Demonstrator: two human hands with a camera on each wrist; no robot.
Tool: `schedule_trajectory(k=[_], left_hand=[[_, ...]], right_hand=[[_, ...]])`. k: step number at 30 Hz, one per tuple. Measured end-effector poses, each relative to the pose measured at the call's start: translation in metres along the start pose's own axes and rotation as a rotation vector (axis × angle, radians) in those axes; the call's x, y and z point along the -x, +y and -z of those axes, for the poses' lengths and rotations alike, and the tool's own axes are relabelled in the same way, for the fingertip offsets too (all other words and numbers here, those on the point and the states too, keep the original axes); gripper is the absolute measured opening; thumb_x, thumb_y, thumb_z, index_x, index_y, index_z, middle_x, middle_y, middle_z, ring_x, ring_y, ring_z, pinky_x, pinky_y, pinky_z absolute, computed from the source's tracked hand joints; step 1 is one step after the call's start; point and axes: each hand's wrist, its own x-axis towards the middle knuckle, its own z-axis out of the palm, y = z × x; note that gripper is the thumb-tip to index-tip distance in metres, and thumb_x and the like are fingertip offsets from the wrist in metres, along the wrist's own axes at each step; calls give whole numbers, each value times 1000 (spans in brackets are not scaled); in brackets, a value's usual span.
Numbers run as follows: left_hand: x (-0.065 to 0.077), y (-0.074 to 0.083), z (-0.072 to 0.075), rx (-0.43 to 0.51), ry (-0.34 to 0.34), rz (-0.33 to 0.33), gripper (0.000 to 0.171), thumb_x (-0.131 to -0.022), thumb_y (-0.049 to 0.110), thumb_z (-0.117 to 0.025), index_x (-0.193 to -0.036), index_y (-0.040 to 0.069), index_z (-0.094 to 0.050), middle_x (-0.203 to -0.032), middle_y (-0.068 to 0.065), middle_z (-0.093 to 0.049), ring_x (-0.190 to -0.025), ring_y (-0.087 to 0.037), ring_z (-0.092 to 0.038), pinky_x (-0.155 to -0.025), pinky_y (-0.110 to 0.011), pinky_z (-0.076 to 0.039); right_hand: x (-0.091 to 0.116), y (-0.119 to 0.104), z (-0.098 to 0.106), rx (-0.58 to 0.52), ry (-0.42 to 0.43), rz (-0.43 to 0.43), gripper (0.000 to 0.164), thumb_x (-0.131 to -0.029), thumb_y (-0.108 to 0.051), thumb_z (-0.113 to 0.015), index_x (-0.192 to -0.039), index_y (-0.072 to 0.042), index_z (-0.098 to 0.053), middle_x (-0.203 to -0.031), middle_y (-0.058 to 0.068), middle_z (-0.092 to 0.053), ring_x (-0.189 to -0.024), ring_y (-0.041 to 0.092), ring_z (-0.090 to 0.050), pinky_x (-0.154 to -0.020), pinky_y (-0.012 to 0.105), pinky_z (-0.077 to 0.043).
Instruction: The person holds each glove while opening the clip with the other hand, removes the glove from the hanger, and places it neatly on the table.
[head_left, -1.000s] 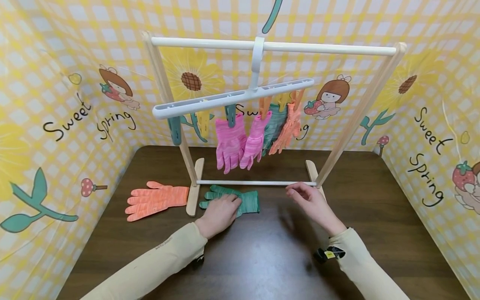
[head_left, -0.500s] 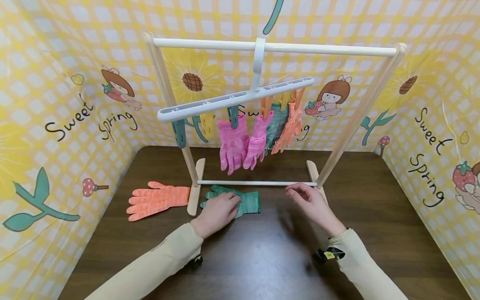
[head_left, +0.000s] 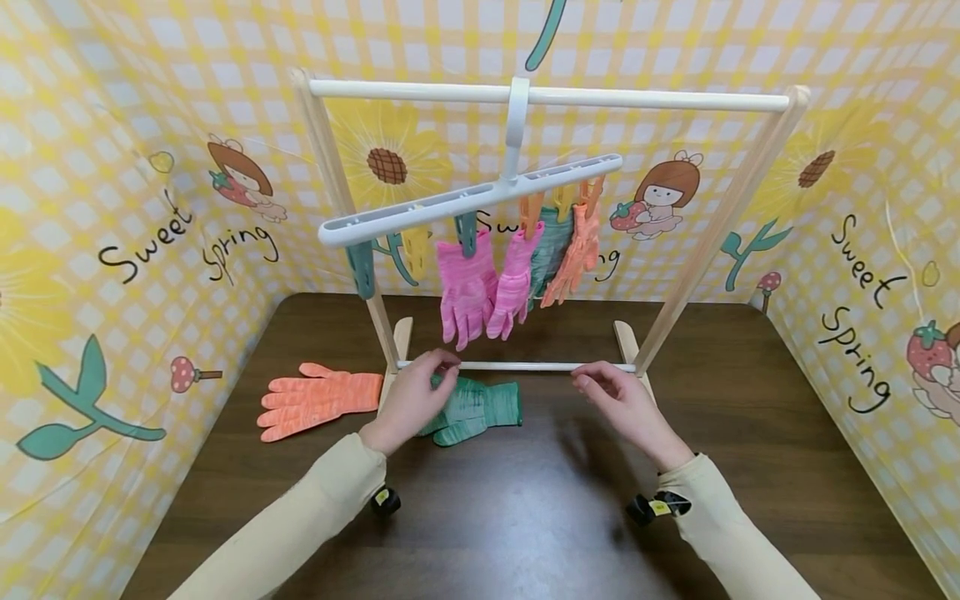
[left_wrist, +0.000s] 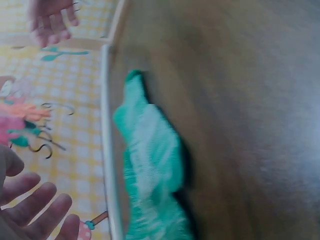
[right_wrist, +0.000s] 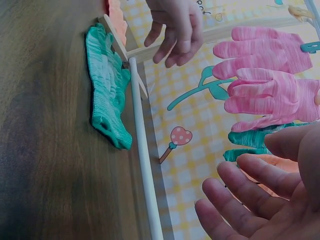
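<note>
A green knit glove (head_left: 480,406) lies on the table, its cuff to the right. Above its finger end hovers my left hand (head_left: 415,396), raised off it, with fingers relaxed and nothing in them. My right hand (head_left: 628,408) hangs over the table near the rack's right foot, fingers loosely bent and holding nothing. On the left lies an orange glove (head_left: 321,400), palm flat. Clipped under the grey hanger (head_left: 427,208) are two pink gloves (head_left: 467,287), a green glove (head_left: 551,246) and an orange glove (head_left: 576,258).
A wooden rack with a white top rail (head_left: 637,98) carries the hanger. Its white lower bar (head_left: 517,367) runs just behind the green glove. At the hanger's left end hang a dark green clip (head_left: 362,271) and a yellow clip (head_left: 415,252) with nothing in them.
My left hand has lifted off the green glove on the table and moved up and left. The hanger has swung slightly. My right hand has stayed where it was.
</note>
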Motion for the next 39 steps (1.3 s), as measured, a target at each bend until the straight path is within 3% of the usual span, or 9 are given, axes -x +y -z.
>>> schedule_trajectory(k=[4,8,13,18,21,27,33,39], left_hand=[[-7,3,10,122,7,54,22,-106,18,-57,-118,4,-70,-109,-9,-72,-101,-24,-68,-85,-46,-59],[-14,11,19,216,70,70,24,-109,18,-52,-119,4,-69,-109,-10,-73,-100,-23,-68,-86,-42,-57],[-22,23,30,290,175,-25,29,-112,17,-46,-121,1,-69,-109,-14,-71,-92,-25,-64,-83,-39,-53],[-29,35,39,363,222,-111,30,-113,15,-43,-122,0,-68,-108,-15,-69,-89,-22,-62,-81,-30,-51],[-34,43,42,379,238,-123,25,-110,14,-51,-124,2,-68,-108,-14,-68,-86,-21,-62,-78,-24,-49],[-44,56,44,405,229,-83,25,-102,23,-69,-121,7,-68,-100,-8,-67,-85,-20,-66,-78,-30,-56],[-50,65,45,367,248,-39,27,-100,33,-71,-107,7,-70,-103,-6,-68,-92,-18,-67,-80,-31,-56],[-52,69,43,385,287,-20,28,-101,32,-69,-98,5,-67,-95,-9,-69,-86,-20,-68,-75,-26,-54]], right_hand=[[0,0,0,-11,-3,-3,22,-106,-11,-60,-120,3,-69,-111,17,-75,-94,4,-69,-83,22,-56],[0,1,0,-4,-4,12,22,-106,-11,-60,-121,2,-69,-111,16,-75,-94,4,-69,-83,22,-55],[-3,-2,2,31,1,34,22,-106,-13,-61,-121,0,-70,-110,13,-75,-94,5,-69,-83,22,-54],[-7,-7,2,47,8,54,22,-106,-14,-60,-120,0,-70,-110,13,-76,-97,5,-70,-83,22,-55],[-8,-10,2,49,15,59,21,-106,-13,-60,-120,-1,-70,-109,13,-76,-97,5,-70,-83,22,-55],[-9,-14,1,39,29,76,22,-106,-11,-61,-120,4,-69,-107,14,-75,-94,5,-69,-82,20,-54],[-9,-17,2,31,25,84,21,-106,-11,-60,-120,2,-69,-109,13,-75,-97,7,-69,-84,20,-54],[-12,-19,2,51,29,67,21,-106,-16,-61,-120,-3,-70,-109,11,-75,-98,17,-70,-82,22,-54]])
